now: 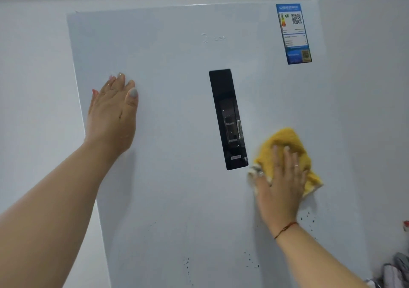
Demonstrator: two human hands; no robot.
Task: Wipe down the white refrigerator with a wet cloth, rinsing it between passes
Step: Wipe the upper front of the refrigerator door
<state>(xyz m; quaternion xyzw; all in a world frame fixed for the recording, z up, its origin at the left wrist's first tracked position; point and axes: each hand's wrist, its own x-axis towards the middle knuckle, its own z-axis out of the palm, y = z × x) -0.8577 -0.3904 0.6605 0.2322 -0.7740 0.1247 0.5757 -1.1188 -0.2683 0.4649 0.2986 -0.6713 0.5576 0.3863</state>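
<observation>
Low on the refrigerator (177, 199) door, nearest me, dark specks (307, 218) dot the white below my right wrist and further down towards the bottom edge; judging by those, that lower stretch is not yet wiped. Just above them my right hand (281, 181) lies flat on the yellow cloth (285, 141), fingers straight and together, so the grip is apart and pressing rather than pinching; a spread palm keeps the whole cloth against the door, I think. The cloth sits towards the door's right edge, its corner close to the bottom of the black control panel (228, 119). Across the door, near the left edge and higher up, my left hand (112, 115) rests on the door, fingers straight, holding nothing, probably to steady me and the door. Farthest off, a blue label (294, 34) sits in the top right corner.
</observation>
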